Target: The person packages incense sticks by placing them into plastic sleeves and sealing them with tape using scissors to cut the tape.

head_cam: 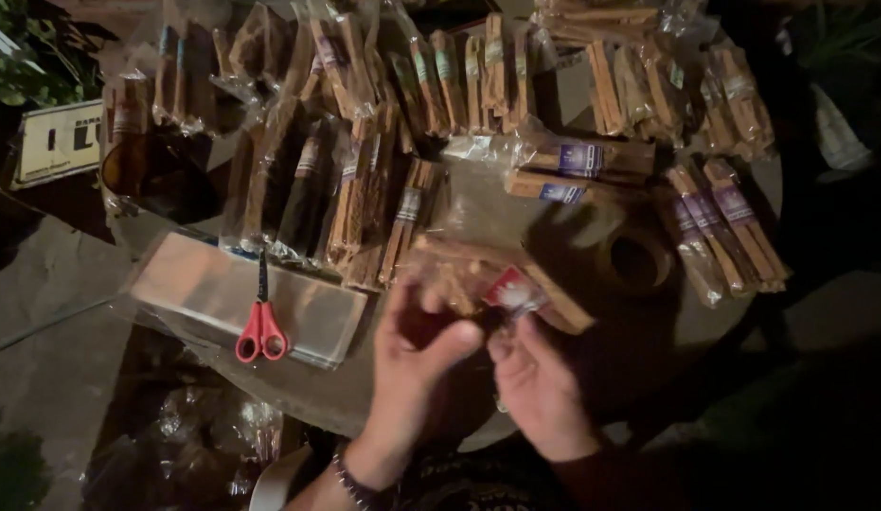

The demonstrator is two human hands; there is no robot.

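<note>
Left of centre, red scissors (261, 331) lie on a stack of clear bags (204, 284). At lower centre my left hand (417, 355) rises from a beaded wrist, thumb and fingers curled around a bagged bundle of sticks (459, 274). My right hand (535, 383) pinches the bundle's red label (512, 289), just left of a tape roll (634, 260).

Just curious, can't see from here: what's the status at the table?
Left hand and right hand both pinching red-labelled stick bundle over table. Tape roll beside; red scissors lying apart.
</note>
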